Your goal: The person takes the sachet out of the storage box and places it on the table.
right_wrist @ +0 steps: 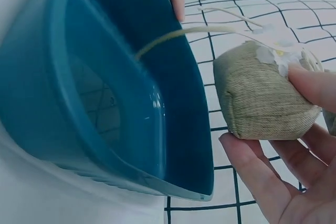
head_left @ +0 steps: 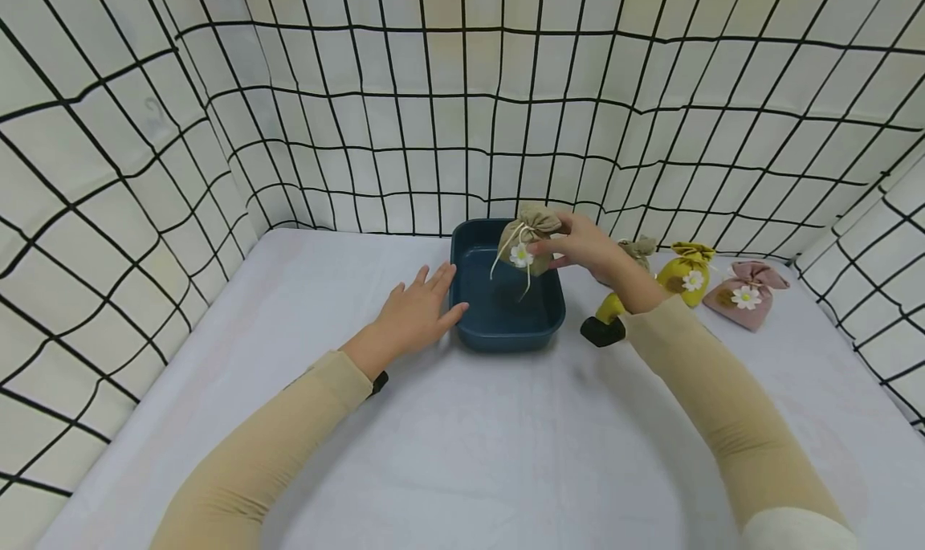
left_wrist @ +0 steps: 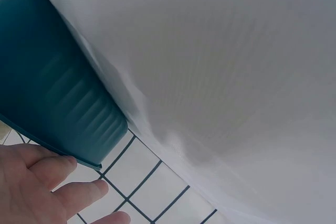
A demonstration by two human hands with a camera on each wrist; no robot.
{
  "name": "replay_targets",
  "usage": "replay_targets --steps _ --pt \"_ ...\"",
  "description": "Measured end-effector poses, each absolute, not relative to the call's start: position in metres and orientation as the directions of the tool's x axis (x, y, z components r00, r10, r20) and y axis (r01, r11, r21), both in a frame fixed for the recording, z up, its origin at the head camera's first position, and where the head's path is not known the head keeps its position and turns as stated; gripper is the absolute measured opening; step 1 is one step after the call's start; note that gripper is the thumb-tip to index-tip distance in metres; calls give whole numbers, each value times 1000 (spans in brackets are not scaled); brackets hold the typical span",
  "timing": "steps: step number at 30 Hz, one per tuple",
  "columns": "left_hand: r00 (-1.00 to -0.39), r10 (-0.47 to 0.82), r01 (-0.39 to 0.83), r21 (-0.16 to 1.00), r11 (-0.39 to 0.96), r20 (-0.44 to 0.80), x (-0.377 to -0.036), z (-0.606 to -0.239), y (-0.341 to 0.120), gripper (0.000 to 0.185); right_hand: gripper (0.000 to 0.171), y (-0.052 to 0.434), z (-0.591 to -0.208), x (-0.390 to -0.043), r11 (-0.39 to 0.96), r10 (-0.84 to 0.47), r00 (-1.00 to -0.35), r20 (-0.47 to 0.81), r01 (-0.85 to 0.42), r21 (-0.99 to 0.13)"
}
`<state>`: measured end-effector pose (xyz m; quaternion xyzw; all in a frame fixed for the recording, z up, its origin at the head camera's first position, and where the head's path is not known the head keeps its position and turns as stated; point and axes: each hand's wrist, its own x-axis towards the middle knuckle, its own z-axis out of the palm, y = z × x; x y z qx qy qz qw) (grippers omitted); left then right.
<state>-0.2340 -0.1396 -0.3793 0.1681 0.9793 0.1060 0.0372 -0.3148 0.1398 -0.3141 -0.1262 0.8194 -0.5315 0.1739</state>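
Note:
My right hand (head_left: 578, 243) pinches a small khaki drawstring pouch (head_left: 529, 237) with a white daisy on it, holding it in the air above the dark blue square tub (head_left: 506, 329). In the right wrist view the pouch (right_wrist: 262, 98) sits between thumb and fingers, its strings hanging toward the tub (right_wrist: 105, 108). My left hand (head_left: 422, 309) lies flat with straight fingers against the tub's left wall; in the left wrist view the fingers (left_wrist: 47, 192) sit just under the tub rim (left_wrist: 63, 119).
On the white table (head_left: 462, 421) right of the tub lie a yellow pouch (head_left: 686, 273), a pink pouch (head_left: 744, 293) and a grey-green pouch (head_left: 639, 249) partly behind my wrist. A black wrist-camera mount (head_left: 601, 331) shows. Grid-patterned cloth walls (head_left: 108, 173) close in three sides.

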Motion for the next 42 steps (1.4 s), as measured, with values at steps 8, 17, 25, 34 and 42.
replay_targets --steps 8,17,25,34,42 --pt "-940 339 324 211 922 -39 -234 -379 -139 78 59 148 -310 -300 374 -358 -923 -140 -4 -927" --pt "-939 342 327 211 921 -36 -234 -379 -138 78 57 159 -305 -285 343 -388 -919 -75 -68 -937" --pt "-941 339 326 206 922 -26 -234 -379 -139 77 50 171 -303 -275 339 -378 -924 -53 -85 -937" --pt "-940 342 332 197 923 -19 -235 -380 -138 77 56 184 -299 -265 386 -332 -941 -66 -72 -920" --pt "-938 345 333 196 922 -26 -234 -379 -139 78 59 199 -296 -258 432 -327 -943 -60 -93 -897"
